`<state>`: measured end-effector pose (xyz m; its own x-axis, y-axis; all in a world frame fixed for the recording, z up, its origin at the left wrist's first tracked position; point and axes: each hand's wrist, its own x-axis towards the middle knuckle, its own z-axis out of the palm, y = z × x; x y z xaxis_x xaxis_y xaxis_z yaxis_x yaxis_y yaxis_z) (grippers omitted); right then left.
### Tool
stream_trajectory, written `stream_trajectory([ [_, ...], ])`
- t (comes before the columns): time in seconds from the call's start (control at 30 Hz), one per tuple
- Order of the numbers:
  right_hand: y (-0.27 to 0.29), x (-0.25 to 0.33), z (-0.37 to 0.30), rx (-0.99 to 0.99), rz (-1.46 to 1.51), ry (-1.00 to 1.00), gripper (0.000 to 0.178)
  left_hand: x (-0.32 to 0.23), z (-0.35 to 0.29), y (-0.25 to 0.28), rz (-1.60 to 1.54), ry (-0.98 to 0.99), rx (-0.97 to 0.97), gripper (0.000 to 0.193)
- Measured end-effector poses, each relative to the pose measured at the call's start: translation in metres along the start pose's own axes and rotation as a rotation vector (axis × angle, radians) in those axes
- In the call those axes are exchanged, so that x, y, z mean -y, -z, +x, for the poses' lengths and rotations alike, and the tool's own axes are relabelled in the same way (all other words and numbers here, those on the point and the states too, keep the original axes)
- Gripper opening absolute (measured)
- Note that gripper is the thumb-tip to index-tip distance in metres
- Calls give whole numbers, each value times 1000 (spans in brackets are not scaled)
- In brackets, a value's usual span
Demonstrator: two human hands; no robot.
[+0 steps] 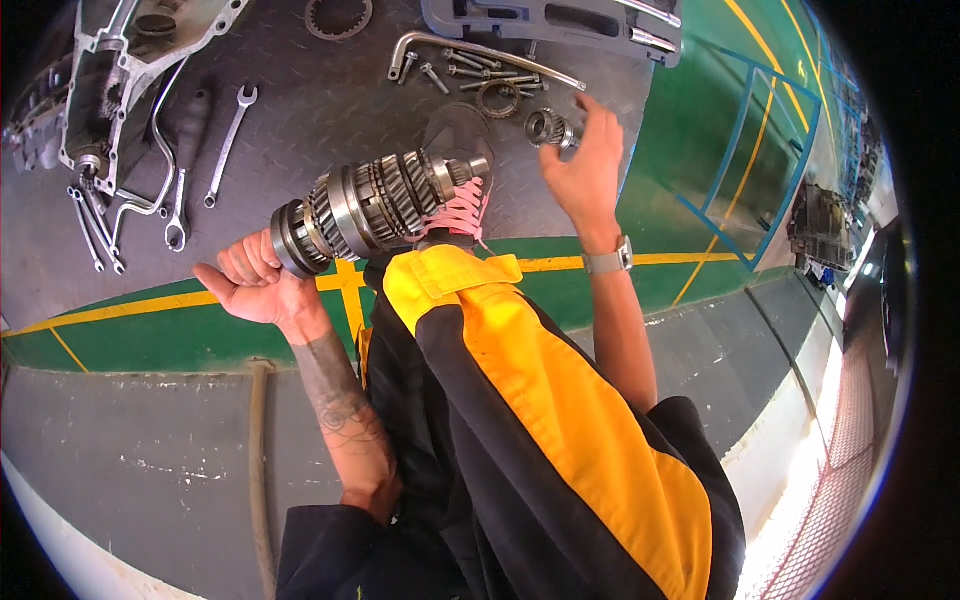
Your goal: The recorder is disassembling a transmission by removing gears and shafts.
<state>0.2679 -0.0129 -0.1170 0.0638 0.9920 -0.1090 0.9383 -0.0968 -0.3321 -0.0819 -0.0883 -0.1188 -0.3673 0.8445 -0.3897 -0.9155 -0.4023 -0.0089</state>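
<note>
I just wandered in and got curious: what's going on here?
A person is handling gear parts barehanded. The left hand is closed at one end of a large gear shaft. The right hand is at a small gear; whether it grips it firmly is hard to tell. Nearby, loose bolts and a wrench lie on the dark surface.

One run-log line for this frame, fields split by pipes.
left hand: gripping end of gear shaft assembly | right hand: at small gear, grip unclear | nearby: loose bolts, combination wrench
</note>
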Motion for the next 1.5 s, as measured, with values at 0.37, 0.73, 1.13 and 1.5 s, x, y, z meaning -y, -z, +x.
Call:
stream_trajectory([
  [0.37, -36, 22, 27, 217, 72, 304, 58, 0, 3, -6, 32, -11, -26, 59],
  [0.73, 39, 50, 7, 404, 1163, -141, 63, -4, 5, -7, -21, 28, 8, 59],
  [1.13, 23, 74, 14, 770, 1387, -111, 66, -1, 10, -16, -63, 81, 71, 57],
  [1.5, 30, 72, 17, 829, 1297, 8, 65, 0, 5, -14, -48, 87, 45, 62],
])
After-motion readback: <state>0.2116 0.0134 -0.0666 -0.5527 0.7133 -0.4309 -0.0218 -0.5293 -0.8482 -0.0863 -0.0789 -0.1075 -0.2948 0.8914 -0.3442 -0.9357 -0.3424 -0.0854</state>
